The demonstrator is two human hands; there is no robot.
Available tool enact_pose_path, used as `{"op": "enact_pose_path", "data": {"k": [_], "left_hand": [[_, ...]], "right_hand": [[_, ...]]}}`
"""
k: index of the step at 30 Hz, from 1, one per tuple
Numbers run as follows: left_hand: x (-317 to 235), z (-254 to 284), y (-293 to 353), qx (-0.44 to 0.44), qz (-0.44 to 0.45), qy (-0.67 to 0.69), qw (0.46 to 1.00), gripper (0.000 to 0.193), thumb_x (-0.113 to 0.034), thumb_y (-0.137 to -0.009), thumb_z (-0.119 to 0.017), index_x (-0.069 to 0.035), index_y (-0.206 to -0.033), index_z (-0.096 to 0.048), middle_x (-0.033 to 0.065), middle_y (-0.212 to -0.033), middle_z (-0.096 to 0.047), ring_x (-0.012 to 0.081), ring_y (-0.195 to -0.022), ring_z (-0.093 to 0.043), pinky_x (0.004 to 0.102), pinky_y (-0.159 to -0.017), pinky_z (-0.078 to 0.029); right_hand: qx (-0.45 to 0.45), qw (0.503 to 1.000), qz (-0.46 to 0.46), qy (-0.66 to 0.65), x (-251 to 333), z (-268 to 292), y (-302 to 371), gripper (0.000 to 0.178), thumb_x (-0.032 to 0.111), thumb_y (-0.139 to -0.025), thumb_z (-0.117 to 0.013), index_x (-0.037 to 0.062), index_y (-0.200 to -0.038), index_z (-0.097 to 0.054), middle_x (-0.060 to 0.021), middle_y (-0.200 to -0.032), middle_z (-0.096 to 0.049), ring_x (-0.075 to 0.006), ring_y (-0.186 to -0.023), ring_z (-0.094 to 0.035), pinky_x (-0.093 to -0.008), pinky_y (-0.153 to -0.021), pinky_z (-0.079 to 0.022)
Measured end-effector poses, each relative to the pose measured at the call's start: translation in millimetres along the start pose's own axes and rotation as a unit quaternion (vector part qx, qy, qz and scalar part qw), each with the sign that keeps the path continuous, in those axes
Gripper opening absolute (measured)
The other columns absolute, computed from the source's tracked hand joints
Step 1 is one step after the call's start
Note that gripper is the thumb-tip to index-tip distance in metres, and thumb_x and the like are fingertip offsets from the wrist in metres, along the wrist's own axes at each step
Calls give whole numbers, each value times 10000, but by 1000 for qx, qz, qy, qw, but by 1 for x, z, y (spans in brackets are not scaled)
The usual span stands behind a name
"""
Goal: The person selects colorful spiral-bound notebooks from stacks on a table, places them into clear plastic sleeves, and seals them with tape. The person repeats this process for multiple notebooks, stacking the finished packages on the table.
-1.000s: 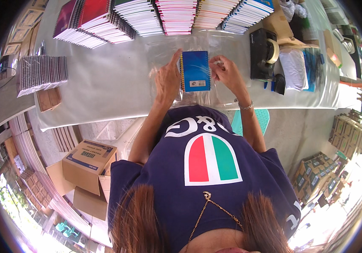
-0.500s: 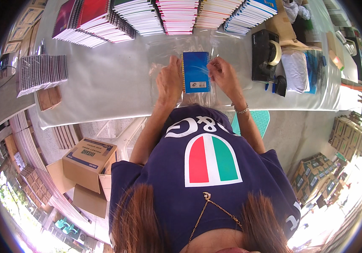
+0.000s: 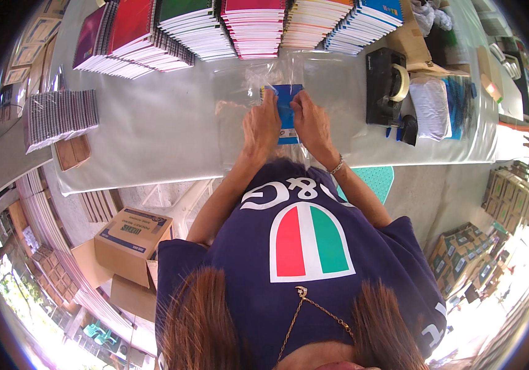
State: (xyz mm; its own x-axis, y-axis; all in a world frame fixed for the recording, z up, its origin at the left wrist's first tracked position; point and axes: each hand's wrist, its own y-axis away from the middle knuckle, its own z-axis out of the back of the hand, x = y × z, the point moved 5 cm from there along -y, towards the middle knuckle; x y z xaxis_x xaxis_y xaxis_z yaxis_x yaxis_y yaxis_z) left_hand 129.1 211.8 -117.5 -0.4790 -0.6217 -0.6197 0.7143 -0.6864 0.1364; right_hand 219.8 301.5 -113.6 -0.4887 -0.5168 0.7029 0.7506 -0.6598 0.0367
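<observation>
A blue spiral-bound notebook (image 3: 287,106) lies on clear plastic film (image 3: 240,83) on the table, in front of my body. My left hand (image 3: 261,128) is closed, its fingertips over the notebook's left side near the coil. On the other side my right hand (image 3: 314,126), with a bracelet at the wrist, is closed at the upper right edge. Both seem to pinch the film against the notebook; the exact grip is partly hidden by my fingers. A pale label shows low on the cover between the hands.
Tall stacks of coloured spiral notebooks (image 3: 255,31) line the far side. A black tape dispenser (image 3: 385,86) stands to the right, beside a white bundle (image 3: 431,110). At the left are a notebook stack (image 3: 62,117) and, below the table, an open cardboard box (image 3: 127,237).
Both hands have come closer together over the notebook, the right one moving left and in. The notebook's upper edge sits slightly lower in view, and its sides are now more covered by my fingers.
</observation>
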Motion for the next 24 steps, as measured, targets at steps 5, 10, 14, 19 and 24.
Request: {"op": "enact_pose_path", "data": {"k": [5,10,14,19,24], "left_hand": [[-2,-2,1,-3,-6,10,1000,150,-218,-1007,-442,-74,-1008,-482,240,-669,-615,460,-654,-615,544,-546,-457],[1,-9,3,-1,2,11,1000,137,-215,-995,-467,-82,-1023,-483,235,-664,-614,456,-651,-618,542,-543,-455],[-1,-8,2,10,-13,5,1000,105,-177,-966,-496,-75,-987,-496,215,-698,-632,439,-656,-629,542,-555,-464],[0,15,-13,62,-138,-49,987,89,-140,-897,-541,-65,-942,-556,163,-1069,-619,368,-941,-616,494,-756,-470],[15,31,-13,82,-270,-3,959,223,-115,-801,-604,-91,-1023,-597,93,-1265,-530,302,-1198,-485,456,-984,-367]], "right_hand": [[-16,1000,-15,16,3,-6,2,71,114,-941,-518,49,-954,-492,-193,-803,-660,-420,-723,-630,-522,-593,-467],[-4,999,-35,30,7,-11,3,74,102,-931,-519,48,-960,-479,-199,-800,-662,-420,-726,-637,-517,-590,-478],[-5,998,-15,58,4,-15,5,79,106,-934,-516,54,-970,-469,-204,-775,-655,-432,-704,-632,-522,-580,-483],[1,997,-20,70,4,-16,4,100,122,-951,-508,63,-992,-439,-199,-737,-638,-439,-681,-621,-528,-571,-481],[-24,998,11,53,7,-12,5,126,113,-938,-527,65,-980,-419,-191,-724,-630,-426,-683,-620,-535,-572,-475]]}}
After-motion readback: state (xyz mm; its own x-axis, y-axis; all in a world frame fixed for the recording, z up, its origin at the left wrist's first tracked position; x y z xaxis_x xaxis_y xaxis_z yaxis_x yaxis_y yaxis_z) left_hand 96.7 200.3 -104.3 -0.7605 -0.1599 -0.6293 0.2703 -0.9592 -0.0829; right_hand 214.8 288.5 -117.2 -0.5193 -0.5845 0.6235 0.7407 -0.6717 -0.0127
